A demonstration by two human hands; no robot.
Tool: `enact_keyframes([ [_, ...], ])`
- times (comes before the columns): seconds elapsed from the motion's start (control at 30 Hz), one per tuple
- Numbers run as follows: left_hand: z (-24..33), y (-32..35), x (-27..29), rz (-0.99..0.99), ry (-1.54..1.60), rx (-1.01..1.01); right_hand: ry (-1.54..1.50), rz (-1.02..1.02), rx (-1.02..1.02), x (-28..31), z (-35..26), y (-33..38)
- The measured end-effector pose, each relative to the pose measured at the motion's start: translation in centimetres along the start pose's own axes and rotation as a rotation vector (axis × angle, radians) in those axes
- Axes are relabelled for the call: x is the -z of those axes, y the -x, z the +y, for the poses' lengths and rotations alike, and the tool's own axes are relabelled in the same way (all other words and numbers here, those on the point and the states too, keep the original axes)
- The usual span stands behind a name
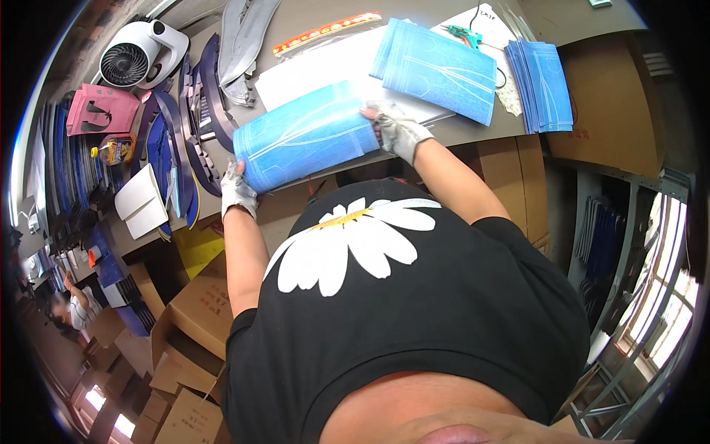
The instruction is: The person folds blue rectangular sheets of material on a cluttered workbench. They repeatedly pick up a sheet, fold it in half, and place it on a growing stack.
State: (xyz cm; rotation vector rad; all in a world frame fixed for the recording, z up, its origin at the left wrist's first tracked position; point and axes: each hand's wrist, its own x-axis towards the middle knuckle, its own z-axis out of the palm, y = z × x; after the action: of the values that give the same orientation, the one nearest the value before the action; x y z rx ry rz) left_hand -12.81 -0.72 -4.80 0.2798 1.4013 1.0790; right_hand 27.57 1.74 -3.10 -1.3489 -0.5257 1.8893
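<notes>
A blue denim-print panel [307, 137] with pale curved lines lies across the near edge of the table. My left hand [239, 194], in a white glove with bare fingertips, grips its lower left corner. At the panel's right end, my right hand [398, 131], gloved the same way, has its fingers closed around the edge. White sheets [285, 85] lie partly under the panel. To the right is a stack of similar blue panels [440, 70], and further right another blue stack [540, 85].
A white fan [133, 59] stands at the back left. Nearby are curved dark strips [211, 96], a pink bag [103, 109], a yellow-capped bottle [115, 152] and a white folded card [142, 201]. A teal tool [464, 35] lies behind the panels. Cardboard boxes [200, 311] fill the lower left.
</notes>
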Motion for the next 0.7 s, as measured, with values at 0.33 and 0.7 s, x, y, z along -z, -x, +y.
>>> enact_keyframes([
  [0.33, 2.3, 0.5, 4.1, 0.031, -0.137, 0.015, 0.331, 0.332, 0.097, 2.8, 0.3, 6.1],
  [0.7, 2.3, 0.7, 5.5, -0.241, 0.072, -0.192, 0.347, 0.016, 0.470, 3.1, -3.8, 11.3],
])
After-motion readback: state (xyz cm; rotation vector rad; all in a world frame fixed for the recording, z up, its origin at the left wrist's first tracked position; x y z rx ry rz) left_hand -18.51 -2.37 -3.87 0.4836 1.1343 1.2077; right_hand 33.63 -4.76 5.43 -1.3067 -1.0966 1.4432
